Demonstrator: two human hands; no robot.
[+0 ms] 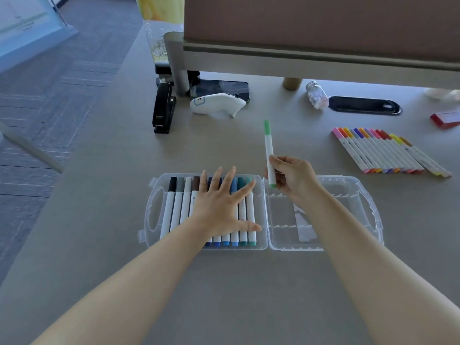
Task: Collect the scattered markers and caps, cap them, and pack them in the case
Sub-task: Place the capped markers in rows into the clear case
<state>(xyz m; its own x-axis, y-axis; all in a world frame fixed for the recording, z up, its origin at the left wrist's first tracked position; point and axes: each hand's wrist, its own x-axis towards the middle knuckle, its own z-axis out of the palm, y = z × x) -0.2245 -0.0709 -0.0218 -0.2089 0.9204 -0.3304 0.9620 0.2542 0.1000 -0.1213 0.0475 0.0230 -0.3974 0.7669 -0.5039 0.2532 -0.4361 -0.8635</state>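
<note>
Green marker [268,148] pinched in R hand [291,178] grip; L hand [221,202] flat, fingers spread, on cased markers [179,207].

One case [270,246], one stapler [163,108], one jar [316,95].

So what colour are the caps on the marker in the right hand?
Green caps on the marker, white barrel; head view.

head view | worn on the person's head | faces forward and down | close over the table [99,185] | wide-angle
</note>
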